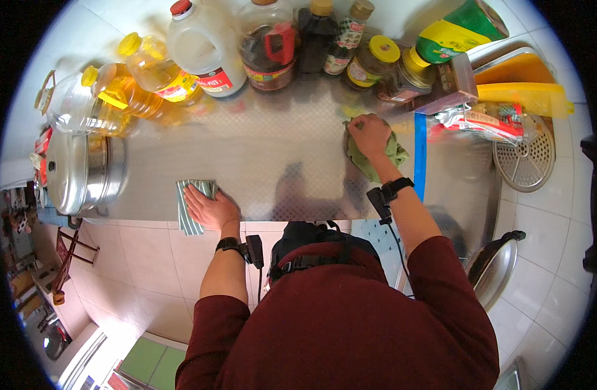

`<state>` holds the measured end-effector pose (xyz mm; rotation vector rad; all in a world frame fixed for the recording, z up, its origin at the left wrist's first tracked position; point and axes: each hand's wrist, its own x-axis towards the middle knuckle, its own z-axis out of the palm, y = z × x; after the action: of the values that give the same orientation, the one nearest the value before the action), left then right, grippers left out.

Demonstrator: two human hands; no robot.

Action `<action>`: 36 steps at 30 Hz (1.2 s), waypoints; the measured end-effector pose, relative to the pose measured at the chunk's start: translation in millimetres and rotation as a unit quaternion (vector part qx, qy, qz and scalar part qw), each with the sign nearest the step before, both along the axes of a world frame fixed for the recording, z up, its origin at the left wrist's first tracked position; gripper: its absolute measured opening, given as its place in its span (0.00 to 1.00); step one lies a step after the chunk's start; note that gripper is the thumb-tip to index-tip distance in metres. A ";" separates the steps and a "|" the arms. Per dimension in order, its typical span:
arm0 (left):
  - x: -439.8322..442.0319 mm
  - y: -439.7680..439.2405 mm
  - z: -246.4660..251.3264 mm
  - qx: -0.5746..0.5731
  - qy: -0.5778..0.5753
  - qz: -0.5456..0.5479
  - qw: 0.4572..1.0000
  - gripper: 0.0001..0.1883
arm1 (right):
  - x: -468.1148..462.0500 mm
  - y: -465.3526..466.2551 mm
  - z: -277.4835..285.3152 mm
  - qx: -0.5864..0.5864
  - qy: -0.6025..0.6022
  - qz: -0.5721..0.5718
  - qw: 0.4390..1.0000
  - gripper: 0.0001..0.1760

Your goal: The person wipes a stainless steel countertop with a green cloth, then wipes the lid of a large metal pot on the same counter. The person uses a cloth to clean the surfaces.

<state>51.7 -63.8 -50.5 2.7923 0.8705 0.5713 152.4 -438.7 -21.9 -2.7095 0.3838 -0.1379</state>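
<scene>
On the stainless steel counter (220, 146), my right hand (370, 136) grips a crumpled green cloth (362, 158) near the blue tape strip (420, 156). My left hand (208, 207) lies with its fingers spread on a striped green and white cloth (189, 224), which hangs over the front edge of the counter. The palm presses beside the cloth, and I cannot tell whether the thumb side holds any of it. Both wrists wear black straps with small devices.
Oil bottles (147, 68), a white plastic jug (206, 53), dark sauce bottles (317, 39) and jars (371, 63) line the wall. A steel pot (84, 170) stands at the left end. A clear box (449, 85) and a round perforated metal plate (524, 156) are at the right.
</scene>
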 end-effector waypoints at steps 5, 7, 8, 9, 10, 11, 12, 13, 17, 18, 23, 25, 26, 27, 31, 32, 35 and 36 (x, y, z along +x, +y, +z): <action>-2.9 -1.2 -0.1 0.012 -0.012 -0.016 1.000 0.35 | 2.9 -4.4 -4.7 0.009 -0.002 -0.009 1.000 0.04; -2.4 -1.2 0.1 0.000 0.003 -0.007 1.000 0.36 | 10.1 -4.6 -6.8 0.007 0.013 -0.033 0.999 0.05; -2.0 -0.6 0.4 -0.001 0.006 -0.006 1.000 0.37 | 12.3 -5.1 -7.4 0.010 0.004 -0.038 0.999 0.05; -1.8 0.2 0.7 -0.004 0.005 -0.006 1.000 0.37 | 12.7 -6.4 -7.7 0.014 0.025 -0.030 0.999 0.05; -1.6 0.4 0.7 -0.007 0.005 -0.005 1.000 0.37 | 11.8 -9.4 -7.3 0.020 0.030 -0.013 0.999 0.05; -1.2 0.3 0.6 -0.012 0.005 -0.004 1.000 0.37 | 10.8 -13.0 -6.6 0.027 0.038 0.001 0.999 0.06; -1.5 0.1 0.6 -0.010 0.002 -0.006 1.000 0.37 | 8.5 -16.8 -6.2 0.030 0.040 0.026 0.998 0.06; -2.1 0.0 0.7 -0.006 0.003 -0.006 1.000 0.37 | 5.1 -20.5 -5.8 0.034 0.047 0.049 0.997 0.06; -3.4 -1.5 2.3 -0.001 0.006 -0.011 1.000 0.37 | 10.6 -21.4 -10.8 0.107 0.110 0.010 0.988 0.06; -3.2 -1.4 3.2 0.008 -0.003 -0.019 1.000 0.37 | 13.0 -19.2 -12.5 0.091 0.113 0.000 0.989 0.06; 0.6 -2.8 4.8 -0.020 0.007 0.004 1.000 0.37 | 14.6 -15.8 -12.1 0.069 0.119 -0.020 0.990 0.06; 0.4 -3.0 4.6 -0.020 0.011 0.004 1.000 0.37 | 8.4 -17.5 -8.8 0.072 0.086 0.017 0.994 0.07; 0.2 -2.6 4.4 -0.015 0.011 0.003 1.000 0.36 | 6.0 -17.6 -7.4 0.071 0.075 0.028 0.994 0.07; -0.4 -2.4 4.0 -0.001 0.003 -0.004 1.000 0.36 | 5.0 -17.1 -6.4 0.066 0.072 0.028 0.995 0.08; 0.4 -0.5 1.6 -0.002 0.013 0.005 1.000 0.36 | 4.9 -11.2 -4.8 0.060 0.066 0.033 0.995 0.10; -1.0 -0.1 1.5 0.003 0.014 -0.002 1.000 0.36 | 4.1 -11.1 -3.6 0.065 0.060 0.040 0.995 0.11; -0.1 -0.2 1.6 0.001 0.012 0.003 1.000 0.35 | -7.8 -14.9 4.5 0.031 -0.002 0.089 0.996 0.17; -1.2 -0.6 2.3 0.008 0.018 -0.001 1.000 0.34 | -16.8 -13.3 6.5 -0.004 -0.068 0.098 0.993 0.19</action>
<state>50.5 -64.4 -48.2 2.8259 0.8730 0.5306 135.6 -452.0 -15.3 -2.7084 0.0757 -0.2655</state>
